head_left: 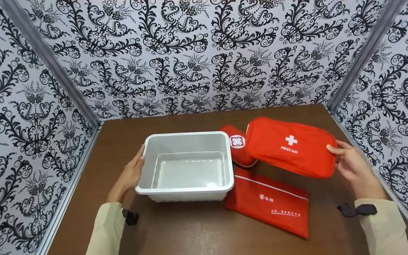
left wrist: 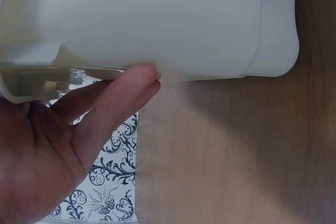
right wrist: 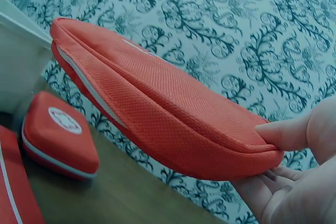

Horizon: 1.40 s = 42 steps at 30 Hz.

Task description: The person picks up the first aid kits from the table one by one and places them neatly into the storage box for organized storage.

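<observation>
A light grey plastic basin (head_left: 190, 196) stands on the table, its inside bare. My left hand (head_left: 133, 171) grips its left side at the rim; in the left wrist view, fingers (left wrist: 123, 90) press against the outer wall. My right hand (head_left: 354, 166) holds a red first aid pouch (head_left: 292, 148) by its right end, thumb on the front and fingers behind. The pouch is tilted and raised above the table. Beneath its left end lies a smaller red case (right wrist: 63, 135) with a white round emblem. A flat red zip pouch (head_left: 267, 207) lies nearest me.
The brown wooden table (head_left: 190, 230) is bounded by patterned white-and-black walls (head_left: 179, 71) at the back and sides. Grey metal posts (head_left: 352, 63) stand in the corners. Both the smaller case and the flat pouch lie close against the basin's right side.
</observation>
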Each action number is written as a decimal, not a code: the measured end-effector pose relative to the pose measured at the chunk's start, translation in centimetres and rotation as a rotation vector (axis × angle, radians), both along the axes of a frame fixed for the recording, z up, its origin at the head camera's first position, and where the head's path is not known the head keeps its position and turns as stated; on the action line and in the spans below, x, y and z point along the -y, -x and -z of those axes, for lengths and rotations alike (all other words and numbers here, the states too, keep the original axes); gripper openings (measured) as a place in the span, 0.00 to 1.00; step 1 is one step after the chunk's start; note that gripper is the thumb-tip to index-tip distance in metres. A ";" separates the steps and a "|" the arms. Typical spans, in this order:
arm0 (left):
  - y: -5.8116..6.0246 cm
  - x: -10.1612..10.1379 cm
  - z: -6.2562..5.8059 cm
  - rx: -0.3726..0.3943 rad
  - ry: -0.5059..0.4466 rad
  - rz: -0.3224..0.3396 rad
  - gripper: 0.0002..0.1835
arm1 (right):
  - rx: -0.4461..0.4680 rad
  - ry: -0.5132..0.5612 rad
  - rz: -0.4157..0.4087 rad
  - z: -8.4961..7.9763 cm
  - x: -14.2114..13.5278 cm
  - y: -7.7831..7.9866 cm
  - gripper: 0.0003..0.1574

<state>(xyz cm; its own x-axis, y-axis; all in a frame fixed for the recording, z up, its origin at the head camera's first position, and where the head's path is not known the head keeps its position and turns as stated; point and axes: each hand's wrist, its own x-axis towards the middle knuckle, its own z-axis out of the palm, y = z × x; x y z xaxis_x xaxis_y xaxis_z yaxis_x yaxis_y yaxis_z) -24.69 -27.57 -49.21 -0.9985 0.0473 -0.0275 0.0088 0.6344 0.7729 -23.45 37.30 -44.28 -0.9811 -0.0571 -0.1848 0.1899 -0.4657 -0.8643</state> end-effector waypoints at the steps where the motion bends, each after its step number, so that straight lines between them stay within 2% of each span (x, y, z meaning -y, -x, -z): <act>1: -0.1 0.0 0.0 0.002 -0.005 -0.001 0.30 | -0.006 -0.001 -0.003 -0.1 0.3 0.0 0.13; 12: -0.2 0.0 0.0 0.021 -0.062 -0.016 0.29 | -0.028 -0.011 -0.027 -0.8 3.8 0.0 0.12; 21: 0.0 0.2 0.1 0.034 -0.049 -0.011 0.30 | -0.016 -0.065 -0.040 -0.7 6.9 0.2 0.16; 27: 0.0 0.1 0.2 0.018 -0.037 -0.012 0.30 | 0.001 -0.113 -0.046 -0.7 8.9 0.4 0.18; 35: 0.2 0.0 0.4 -0.065 -0.021 0.013 0.29 | 0.001 -0.102 -0.096 -0.6 11.0 0.7 0.18; 42: 0.1 0.2 0.4 -0.028 -0.019 0.002 0.29 | 0.012 -0.105 -0.132 -0.4 12.6 1.0 0.13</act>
